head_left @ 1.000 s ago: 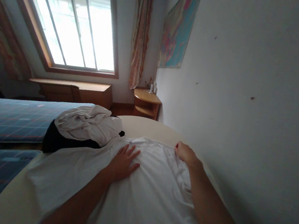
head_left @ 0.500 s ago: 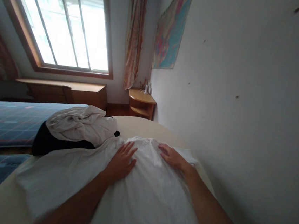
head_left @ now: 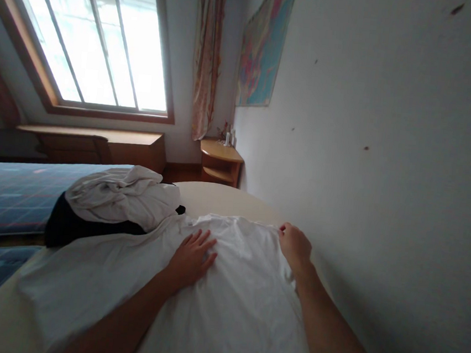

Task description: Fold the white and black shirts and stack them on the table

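A white shirt (head_left: pixel 232 298) lies spread over a round cream table, wrinkled along its far edge. My left hand (head_left: pixel 190 258) rests flat on the middle of the cloth, fingers spread. At the far right edge of the shirt, my right hand (head_left: pixel 295 246) is closed, its fingertips pinching the fabric there. A heap of pale and black clothes (head_left: pixel 121 196) sits on the table to the left, beyond the shirt.
The cream table (head_left: pixel 221 194) stands close to a white wall (head_left: pixel 361 211) on the right. A mattress with blue checks (head_left: pixel 9 193) is at the left. Farther back are a wooden desk (head_left: pixel 135 138), a corner shelf (head_left: pixel 221 151) and a window (head_left: pixel 106 47).
My right hand has moved right from the top of the shirt to its edge and closed on the fabric. My left hand stays flat in nearly the same spot. The view has shifted slightly.
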Motion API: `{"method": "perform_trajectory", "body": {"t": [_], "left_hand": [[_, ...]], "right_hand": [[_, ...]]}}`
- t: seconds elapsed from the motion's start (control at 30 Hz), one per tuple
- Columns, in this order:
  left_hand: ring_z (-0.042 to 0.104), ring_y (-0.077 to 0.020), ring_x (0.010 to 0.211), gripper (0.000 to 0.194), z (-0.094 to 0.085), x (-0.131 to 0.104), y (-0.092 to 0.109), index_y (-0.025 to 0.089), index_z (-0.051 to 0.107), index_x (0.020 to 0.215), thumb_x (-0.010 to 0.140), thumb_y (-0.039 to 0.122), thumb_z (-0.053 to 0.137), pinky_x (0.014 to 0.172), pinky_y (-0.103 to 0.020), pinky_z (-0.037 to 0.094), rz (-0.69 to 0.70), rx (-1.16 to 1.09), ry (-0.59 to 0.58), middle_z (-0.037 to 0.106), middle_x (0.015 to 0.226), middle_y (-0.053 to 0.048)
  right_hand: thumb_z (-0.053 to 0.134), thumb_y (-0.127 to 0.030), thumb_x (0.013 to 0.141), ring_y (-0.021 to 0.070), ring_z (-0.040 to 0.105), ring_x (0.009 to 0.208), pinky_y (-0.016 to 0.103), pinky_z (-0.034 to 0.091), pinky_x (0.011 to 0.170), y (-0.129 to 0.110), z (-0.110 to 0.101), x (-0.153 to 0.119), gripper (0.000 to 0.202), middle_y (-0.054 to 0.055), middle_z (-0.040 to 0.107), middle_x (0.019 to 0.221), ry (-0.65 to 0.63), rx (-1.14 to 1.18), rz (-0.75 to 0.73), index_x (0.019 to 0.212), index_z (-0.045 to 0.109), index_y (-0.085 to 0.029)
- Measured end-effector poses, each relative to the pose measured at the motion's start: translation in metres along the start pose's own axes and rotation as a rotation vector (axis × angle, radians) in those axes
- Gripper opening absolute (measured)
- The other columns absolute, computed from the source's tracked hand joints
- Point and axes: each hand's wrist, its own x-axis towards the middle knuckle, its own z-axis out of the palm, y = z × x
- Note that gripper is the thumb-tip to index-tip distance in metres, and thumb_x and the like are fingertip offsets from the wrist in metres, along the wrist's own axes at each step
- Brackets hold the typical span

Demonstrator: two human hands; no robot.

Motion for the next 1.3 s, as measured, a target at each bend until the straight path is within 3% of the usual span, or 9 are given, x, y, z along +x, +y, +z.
{"method": "perform_trajectory", "body": {"t": [0.07, 0.13, 0.33, 0.43, 0.57, 0.7, 0.93, 1.13, 1.3], "left_hand": [[0.038, -0.0316, 0.143, 0.042, 0.001, -0.001, 0.003, 0.023, 0.059, 0.136, 0.098, 0.040, 0.049, 0.116, -0.050, 0.033, -0.032, 0.020, 0.016, 0.047, 0.152, -0.010], [0.039, -0.0327, 0.142, 0.042, 0.003, -0.001, 0.005, 0.023, 0.060, 0.135, 0.097, 0.040, 0.051, 0.115, -0.051, 0.034, -0.054, 0.028, 0.029, 0.048, 0.151, -0.010], [0.046, -0.0336, 0.137, 0.039, 0.003, -0.002, 0.008, 0.021, 0.065, 0.127, 0.096, 0.040, 0.050, 0.112, -0.050, 0.037, -0.086, 0.061, 0.064, 0.054, 0.146, -0.012], [0.049, -0.0340, 0.133, 0.037, 0.001, -0.002, 0.011, 0.021, 0.067, 0.121, 0.097, 0.043, 0.047, 0.109, -0.051, 0.039, -0.097, 0.075, 0.082, 0.056, 0.142, -0.012], [0.051, -0.0340, 0.131, 0.035, 0.000, -0.002, 0.013, 0.020, 0.067, 0.117, 0.098, 0.042, 0.046, 0.108, -0.052, 0.040, -0.101, 0.072, 0.087, 0.057, 0.141, -0.013], [0.050, -0.0335, 0.131, 0.035, 0.001, -0.002, 0.013, 0.021, 0.066, 0.117, 0.098, 0.042, 0.047, 0.108, -0.053, 0.040, -0.098, 0.079, 0.094, 0.057, 0.142, -0.013], [0.042, -0.0344, 0.139, 0.046, 0.010, -0.003, 0.006, 0.023, 0.059, 0.135, 0.098, 0.047, 0.048, 0.114, -0.053, 0.032, -0.081, 0.076, 0.067, 0.048, 0.150, -0.011], [0.031, -0.0340, 0.146, 0.050, 0.010, 0.000, 0.004, 0.024, 0.053, 0.142, 0.098, 0.046, 0.048, 0.117, -0.053, 0.027, -0.053, 0.025, 0.021, 0.043, 0.155, -0.011], [0.030, -0.0279, 0.147, 0.047, 0.005, 0.001, 0.003, 0.022, 0.052, 0.142, 0.098, 0.038, 0.048, 0.121, -0.049, 0.025, 0.036, -0.048, -0.011, 0.042, 0.156, -0.009]], "right_hand": [[0.036, -0.031, 0.103, 0.0244, 0.069, 0.084, 0.032, 0.047, 0.073, -0.002, -0.005, 0.003, 0.032, 0.013, 0.072, 0.092, 0.107, 0.032, 0.103, 0.116, 0.062, -0.018], [0.031, -0.032, 0.104, 0.0248, 0.069, 0.085, 0.032, 0.047, 0.075, -0.003, -0.005, 0.006, 0.035, 0.014, 0.072, 0.093, 0.186, 0.094, 0.098, 0.122, 0.057, -0.017], [0.047, -0.017, 0.094, 0.0192, 0.061, 0.115, 0.028, 0.042, 0.101, 0.006, 0.017, 0.008, 0.040, 0.009, 0.068, 0.125, -0.009, 0.262, -0.334, 0.134, 0.051, -0.017], [0.056, -0.026, 0.090, 0.0267, 0.056, 0.123, 0.038, 0.039, 0.106, 0.012, 0.020, 0.004, 0.044, 0.016, 0.062, 0.132, 0.010, 0.088, -0.216, 0.132, 0.055, -0.013], [0.058, -0.051, 0.089, 0.0385, 0.058, 0.116, 0.049, 0.047, 0.091, 0.014, 0.012, -0.002, 0.049, 0.024, 0.064, 0.119, -0.051, -0.038, 0.047, 0.116, 0.066, -0.011], [0.048, -0.038, 0.096, 0.0347, 0.063, 0.108, 0.043, 0.050, 0.083, 0.010, 0.005, -0.005, 0.032, 0.022, 0.067, 0.109, -0.052, -0.094, 0.026, 0.101, 0.069, -0.014], [0.029, -0.028, 0.104, 0.0284, 0.071, 0.093, 0.037, 0.052, 0.076, 0.017, -0.006, -0.002, 0.034, 0.020, 0.068, 0.106, -0.037, -0.045, 0.143, 0.119, 0.053, -0.010], [0.036, -0.030, 0.102, 0.0287, 0.071, 0.089, 0.036, 0.050, 0.074, 0.012, -0.020, -0.007, 0.027, 0.016, 0.070, 0.096, -0.019, -0.009, 0.083, 0.115, 0.053, -0.013], [0.058, -0.019, 0.089, 0.0231, 0.066, 0.100, 0.032, 0.049, 0.084, -0.007, -0.033, -0.007, 0.023, 0.011, 0.067, 0.115, 0.123, 0.305, -0.108, 0.112, 0.058, -0.018]]}}
